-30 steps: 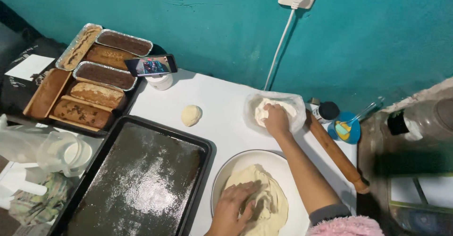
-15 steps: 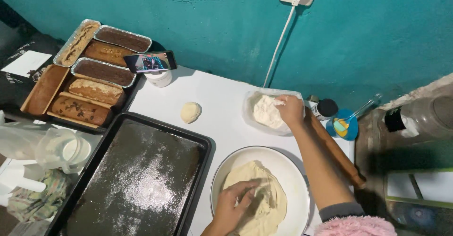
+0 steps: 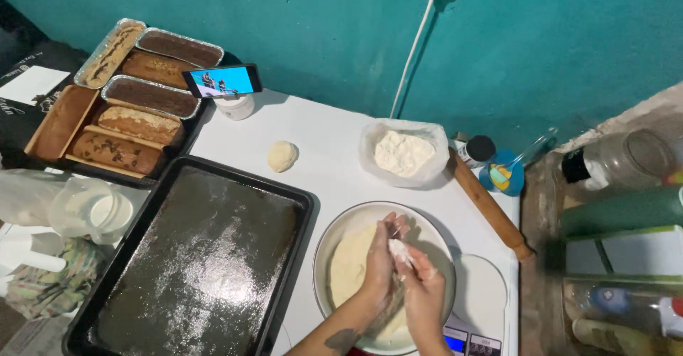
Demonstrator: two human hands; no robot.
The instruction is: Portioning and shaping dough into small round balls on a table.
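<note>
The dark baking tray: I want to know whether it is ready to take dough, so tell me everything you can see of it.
The dark baking tray is a large rectangle of blackened metal with a raised rim and rounded corners. It lies flat on the white table, angled, left of the bowl. Its floor is dusted unevenly with white flour, thickest near the middle. Nothing lies in it, and neither hand touches it. Its near end runs out of view.
</note>
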